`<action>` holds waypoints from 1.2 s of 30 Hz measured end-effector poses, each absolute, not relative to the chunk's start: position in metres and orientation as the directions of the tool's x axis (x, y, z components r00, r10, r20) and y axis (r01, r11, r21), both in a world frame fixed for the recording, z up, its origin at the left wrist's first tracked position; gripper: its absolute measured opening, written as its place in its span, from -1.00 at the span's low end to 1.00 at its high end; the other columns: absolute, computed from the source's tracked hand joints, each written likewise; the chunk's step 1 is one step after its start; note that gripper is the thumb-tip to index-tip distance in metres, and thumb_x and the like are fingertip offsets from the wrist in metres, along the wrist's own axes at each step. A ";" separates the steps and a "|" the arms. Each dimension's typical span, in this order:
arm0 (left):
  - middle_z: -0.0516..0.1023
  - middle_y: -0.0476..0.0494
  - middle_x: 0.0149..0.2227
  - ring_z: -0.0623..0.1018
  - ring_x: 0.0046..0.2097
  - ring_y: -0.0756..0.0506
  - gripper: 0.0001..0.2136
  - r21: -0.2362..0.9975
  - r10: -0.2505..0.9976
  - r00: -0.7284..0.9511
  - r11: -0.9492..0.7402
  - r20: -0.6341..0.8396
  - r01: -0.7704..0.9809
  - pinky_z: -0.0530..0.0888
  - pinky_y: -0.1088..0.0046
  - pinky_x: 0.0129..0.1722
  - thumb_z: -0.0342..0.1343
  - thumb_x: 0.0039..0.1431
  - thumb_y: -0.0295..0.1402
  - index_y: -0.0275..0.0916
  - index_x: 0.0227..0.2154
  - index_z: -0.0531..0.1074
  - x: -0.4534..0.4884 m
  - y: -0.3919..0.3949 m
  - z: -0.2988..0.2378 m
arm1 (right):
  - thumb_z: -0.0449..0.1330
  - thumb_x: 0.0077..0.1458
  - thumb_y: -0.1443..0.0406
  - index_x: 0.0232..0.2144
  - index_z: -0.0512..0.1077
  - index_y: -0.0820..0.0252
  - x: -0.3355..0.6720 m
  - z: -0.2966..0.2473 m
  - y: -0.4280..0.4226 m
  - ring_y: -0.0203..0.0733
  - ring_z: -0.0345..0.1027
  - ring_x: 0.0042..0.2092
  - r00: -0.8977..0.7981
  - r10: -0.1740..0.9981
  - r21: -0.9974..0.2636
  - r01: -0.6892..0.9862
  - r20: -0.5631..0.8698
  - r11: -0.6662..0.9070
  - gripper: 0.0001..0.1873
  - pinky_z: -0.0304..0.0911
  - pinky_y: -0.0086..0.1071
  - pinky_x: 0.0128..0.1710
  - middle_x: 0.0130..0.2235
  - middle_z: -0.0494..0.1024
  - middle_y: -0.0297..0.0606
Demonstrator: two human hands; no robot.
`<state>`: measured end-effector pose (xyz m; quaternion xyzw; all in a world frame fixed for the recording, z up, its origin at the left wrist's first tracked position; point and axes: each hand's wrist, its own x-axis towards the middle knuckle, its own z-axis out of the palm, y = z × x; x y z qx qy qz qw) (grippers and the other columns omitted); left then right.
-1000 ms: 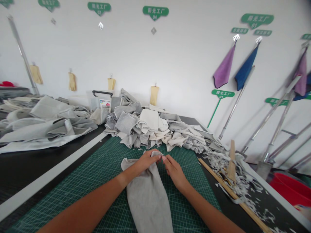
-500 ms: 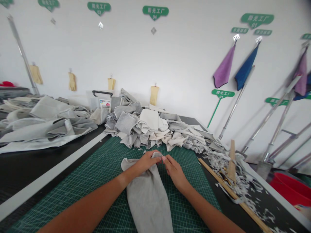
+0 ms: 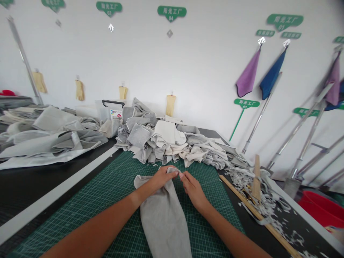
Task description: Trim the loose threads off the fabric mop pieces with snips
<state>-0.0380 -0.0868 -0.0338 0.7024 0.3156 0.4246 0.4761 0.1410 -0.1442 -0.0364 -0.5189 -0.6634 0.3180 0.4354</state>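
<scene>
A long piece of grey cloth (image 3: 165, 218) lies on the green cutting mat (image 3: 107, 200) and runs toward me past the bottom of the view. My left hand (image 3: 163, 176) is closed on its far end, thumb on top, with the cloth bunched under the palm. Close beside it, my right hand (image 3: 191, 186) pinches the far right corner of the same cloth between thumb and fingers. The fingertips of both hands almost meet there. Part of the cloth's far edge is hidden beneath my left hand and forearm.
Behind the mat rises a heap of grey cloths (image 3: 163, 139). More cloth sheets (image 3: 53, 143) are stacked at left. On the right lie wooden strips (image 3: 256, 179), fabric scraps (image 3: 271, 204) and what look like scissors (image 3: 247, 195). A red bucket (image 3: 319, 208) stands beyond the table edge.
</scene>
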 end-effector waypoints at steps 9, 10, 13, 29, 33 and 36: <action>0.60 -0.13 -0.25 0.53 -0.18 -0.12 -0.68 0.943 0.855 0.443 -0.329 0.270 0.060 0.41 0.42 -0.13 0.18 0.13 -0.12 -0.29 -0.23 0.54 -0.037 -0.082 -0.042 | -0.05 0.29 -0.08 -0.43 0.27 0.12 0.140 -0.034 -0.146 -0.29 0.08 -0.48 -0.074 0.965 -0.861 0.439 0.252 0.259 -0.55 0.02 -0.45 -0.49 -0.53 0.19 -0.44; 0.60 -0.14 -0.25 0.53 -0.18 -0.12 -0.68 0.943 0.856 0.441 -0.327 0.270 0.055 0.41 0.42 -0.12 0.18 0.13 -0.12 -0.30 -0.23 0.54 -0.037 -0.082 -0.041 | -0.05 0.29 -0.08 -0.43 0.27 0.12 0.140 -0.033 -0.147 -0.29 0.08 -0.48 -0.076 0.965 -0.861 0.438 0.252 0.259 -0.55 0.02 -0.45 -0.48 -0.53 0.19 -0.44; 0.60 -0.15 -0.23 0.52 -0.17 -0.13 -0.68 0.944 0.855 0.435 -0.327 0.282 0.031 0.40 0.41 -0.11 0.17 0.14 -0.12 -0.30 -0.22 0.55 -0.037 -0.084 -0.037 | -0.06 0.29 -0.08 -0.43 0.28 0.11 0.140 -0.032 -0.147 -0.28 0.08 -0.48 -0.074 0.964 -0.858 0.442 0.256 0.262 -0.54 0.02 -0.44 -0.48 -0.53 0.20 -0.43; 0.55 -0.11 -0.33 0.46 -0.28 -0.07 -0.66 0.949 0.860 0.438 -0.311 0.262 0.043 0.36 0.46 -0.23 0.16 0.15 -0.10 -0.32 -0.26 0.54 -0.038 -0.086 -0.036 | -0.07 0.27 -0.11 -0.43 0.28 0.12 0.140 -0.031 -0.148 -0.27 0.07 -0.48 -0.067 0.960 -0.853 0.445 0.271 0.272 -0.52 0.03 -0.45 -0.52 -0.53 0.21 -0.40; 0.55 -0.11 -0.33 0.47 -0.29 -0.07 -0.65 0.946 0.859 0.437 -0.320 0.266 0.053 0.36 0.46 -0.23 0.16 0.14 -0.07 -0.32 -0.30 0.54 -0.038 -0.086 -0.035 | -0.10 0.27 -0.13 -0.44 0.27 0.12 0.140 -0.033 -0.146 -0.29 0.04 -0.50 -0.076 0.963 -0.871 0.414 0.258 0.266 -0.49 0.02 -0.45 -0.55 -0.54 0.19 -0.40; 0.55 -0.10 -0.36 0.46 -0.30 -0.07 -0.63 0.949 0.859 0.443 -0.310 0.255 0.053 0.37 0.46 -0.24 0.16 0.13 -0.03 -0.32 -0.34 0.52 -0.037 -0.087 -0.035 | -0.16 0.26 -0.17 -0.44 0.28 0.13 0.139 -0.036 -0.144 -0.30 0.00 -0.54 -0.074 0.970 -0.900 0.363 0.230 0.241 -0.43 -0.01 -0.45 -0.58 -0.56 0.16 -0.41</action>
